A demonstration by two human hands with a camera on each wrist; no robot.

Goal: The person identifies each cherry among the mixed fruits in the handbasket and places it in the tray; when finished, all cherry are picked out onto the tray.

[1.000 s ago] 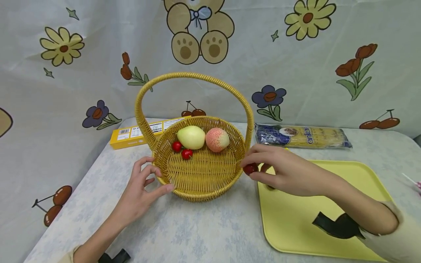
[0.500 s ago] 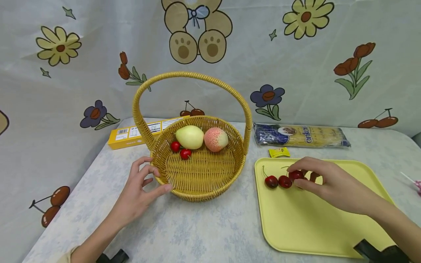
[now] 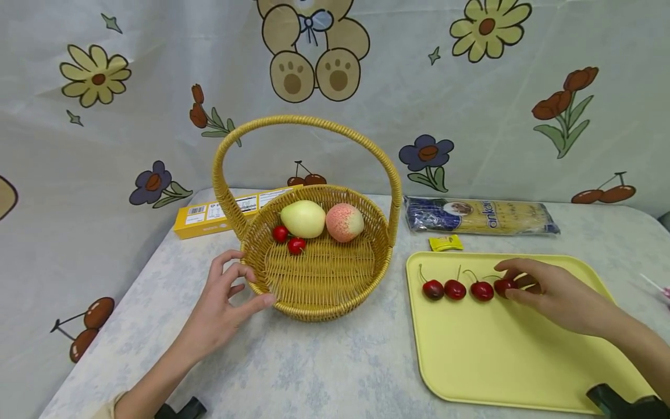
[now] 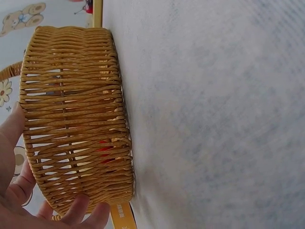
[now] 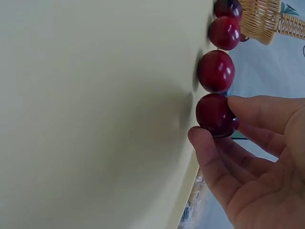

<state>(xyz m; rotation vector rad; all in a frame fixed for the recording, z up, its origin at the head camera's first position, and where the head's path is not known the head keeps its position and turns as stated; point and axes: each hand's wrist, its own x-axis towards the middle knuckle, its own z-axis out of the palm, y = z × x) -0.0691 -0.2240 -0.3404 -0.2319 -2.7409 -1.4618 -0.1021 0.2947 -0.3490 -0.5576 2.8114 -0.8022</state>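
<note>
My left hand (image 3: 222,305) holds the near left rim of a round wicker basket (image 3: 314,312), thumb at the front and fingers bent along its side. In the left wrist view the fingers press against the woven wall (image 4: 78,119). Inside the basket lie a pale yellow pear (image 3: 303,219), a pink peach (image 3: 345,223) and two small red cherries (image 3: 296,246). Over a yellow tray (image 3: 487,361), my right hand (image 3: 557,297) pinches a dark red cherry (image 5: 214,114) between thumb and fingertips, at the right end of a row with three more cherries (image 3: 481,291).
Behind the tray lie a small yellow packet (image 3: 445,242) and a long bag of pasta (image 3: 484,216). A yellow box (image 3: 209,220) lies behind the basket's left side. At the far right table edge is a lollipop (image 3: 665,293). A printed cloth hangs behind the table.
My right hand has carried a cherry from beside the basket's right rim to the tray, then farther right along the cherry row. The left hand and basket stay in place.
</note>
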